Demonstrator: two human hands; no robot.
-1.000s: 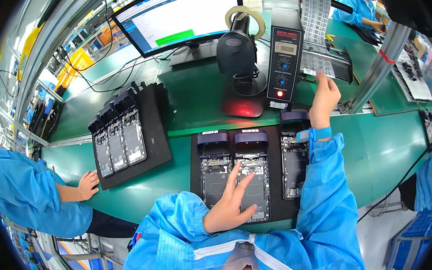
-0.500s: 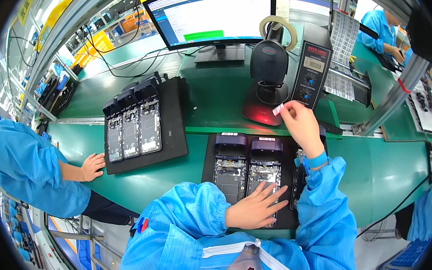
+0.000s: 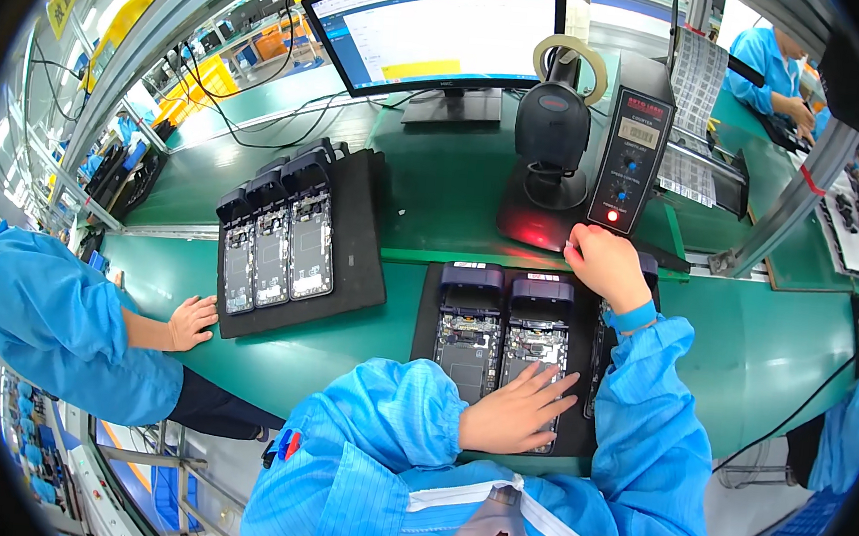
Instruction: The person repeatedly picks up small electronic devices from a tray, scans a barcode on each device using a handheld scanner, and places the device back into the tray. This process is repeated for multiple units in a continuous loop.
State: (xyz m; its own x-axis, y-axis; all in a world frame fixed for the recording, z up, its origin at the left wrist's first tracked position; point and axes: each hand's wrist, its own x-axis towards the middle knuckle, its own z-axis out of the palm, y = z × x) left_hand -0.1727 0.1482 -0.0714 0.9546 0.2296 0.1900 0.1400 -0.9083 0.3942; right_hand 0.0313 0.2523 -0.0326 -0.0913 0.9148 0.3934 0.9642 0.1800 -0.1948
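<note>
A black tray (image 3: 429,320) in front of me holds opened phone bodies side by side: a left one (image 3: 468,332) and a middle one (image 3: 537,327). My left hand (image 3: 514,411) lies flat, fingers spread, on the lower part of the middle phone. My right hand (image 3: 604,265) hovers over the tray's far right corner with fingers pinched together; something tiny may be between the fingertips, too small to tell. Just beyond it a red glow (image 3: 537,228) falls on the bench under a black barcode scanner on a stand (image 3: 551,132).
A black control box (image 3: 630,163) with dials stands right of the scanner, a monitor (image 3: 436,31) behind. A second black tray (image 3: 297,244) with three phone bodies lies to the left, with another person's hand (image 3: 192,321) at its near edge. A label sheet holder (image 3: 698,137) is at right.
My right hand has come back from the label sheets at the far right, past the scanner, down to the tray's far right corner. My left hand stayed on the middle phone.
</note>
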